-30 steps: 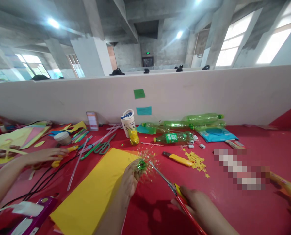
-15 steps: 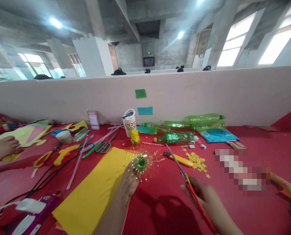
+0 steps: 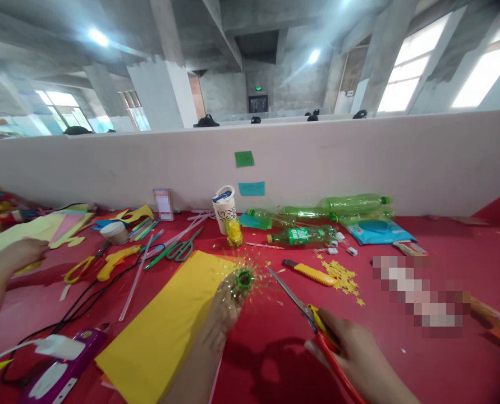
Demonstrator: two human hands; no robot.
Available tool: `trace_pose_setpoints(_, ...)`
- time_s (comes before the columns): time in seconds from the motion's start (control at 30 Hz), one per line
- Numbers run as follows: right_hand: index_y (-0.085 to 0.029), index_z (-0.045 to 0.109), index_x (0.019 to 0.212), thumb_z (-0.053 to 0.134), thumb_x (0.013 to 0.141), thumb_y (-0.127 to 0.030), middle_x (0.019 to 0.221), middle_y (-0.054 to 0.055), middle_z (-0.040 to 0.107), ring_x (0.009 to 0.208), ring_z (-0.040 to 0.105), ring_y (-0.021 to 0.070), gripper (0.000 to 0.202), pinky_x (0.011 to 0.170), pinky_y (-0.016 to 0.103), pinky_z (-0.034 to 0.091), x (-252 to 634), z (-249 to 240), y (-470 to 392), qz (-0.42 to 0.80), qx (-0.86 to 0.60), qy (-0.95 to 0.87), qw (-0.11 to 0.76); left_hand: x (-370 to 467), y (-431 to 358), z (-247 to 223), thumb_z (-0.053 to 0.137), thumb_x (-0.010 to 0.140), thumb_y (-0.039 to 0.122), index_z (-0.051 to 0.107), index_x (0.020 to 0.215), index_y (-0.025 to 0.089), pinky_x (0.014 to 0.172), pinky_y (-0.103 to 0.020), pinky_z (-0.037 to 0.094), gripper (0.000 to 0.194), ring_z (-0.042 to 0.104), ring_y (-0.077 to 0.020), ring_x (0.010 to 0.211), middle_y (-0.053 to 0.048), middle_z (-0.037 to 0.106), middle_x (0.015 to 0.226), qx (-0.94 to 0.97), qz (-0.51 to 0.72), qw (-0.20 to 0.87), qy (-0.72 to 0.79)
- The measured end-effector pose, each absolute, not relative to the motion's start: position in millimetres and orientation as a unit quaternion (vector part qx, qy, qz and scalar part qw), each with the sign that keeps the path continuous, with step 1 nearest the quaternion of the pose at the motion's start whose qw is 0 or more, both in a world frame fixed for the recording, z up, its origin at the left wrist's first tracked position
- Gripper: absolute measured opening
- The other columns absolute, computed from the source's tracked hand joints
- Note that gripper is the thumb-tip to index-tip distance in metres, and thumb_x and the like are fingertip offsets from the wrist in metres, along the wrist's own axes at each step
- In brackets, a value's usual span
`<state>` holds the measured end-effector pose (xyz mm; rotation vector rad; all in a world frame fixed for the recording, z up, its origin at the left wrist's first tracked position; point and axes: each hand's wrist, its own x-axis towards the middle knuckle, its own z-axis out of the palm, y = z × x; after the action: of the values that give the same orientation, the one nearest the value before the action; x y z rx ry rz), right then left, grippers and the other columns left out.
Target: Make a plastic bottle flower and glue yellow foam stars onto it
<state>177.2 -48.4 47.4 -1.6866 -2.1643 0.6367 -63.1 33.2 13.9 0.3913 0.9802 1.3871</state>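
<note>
Okay, containers first: a white cup with a blue-and-white lid and black squiggly print stands at the back near the partition wall; the print is too small for me to read. A small clear jar just in front of it holds yellow bits. Several green plastic bottles lie on their sides further right, and they look empty. One bottle nearer me has a green label with white lettering, unreadable at this size. A blue flat pack lies beside them, print illegible. Two sticky notes, green and blue, sit on the wall, no writing visible.

My left hand is closed around the cut bottle top, pinching it from below above the red table, right at the edge of the yellow paper sheet. It is a green ring-shaped neck with thin, clear-green strips fanning out all round like a starburst.

My right hand grips the red-and-yellow-handled scissors, fingers through the handles; the blades are slightly apart, tips pointing at the fringe, just beside it.

A yellow utility knife and yellow paper stars lie beyond. Another person's hand rests far left on pale paper.
</note>
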Motion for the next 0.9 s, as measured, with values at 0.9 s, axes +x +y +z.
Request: trace_pose_setpoints(0.9, -0.023, 0.041, 0.065, 0.05, 0.084, -0.051, 0.054, 0.0, 0.055, 0.044, 0.04, 0.0132, 0.035, 0.045, 0.025, 0.016, 172.5, 42.1, -47.8, 0.192, -0.58, -0.785, 0.099, -60.6, 28.4, 24.2, 0.064, 0.073, 0.016, 0.068, 0.095, 0.021, 0.057, -0.023, 0.046, 0.023, 0.063, -0.0149, 0.059, -0.002, 0.07, 0.069, 0.166, 0.59, 0.628, 0.48)
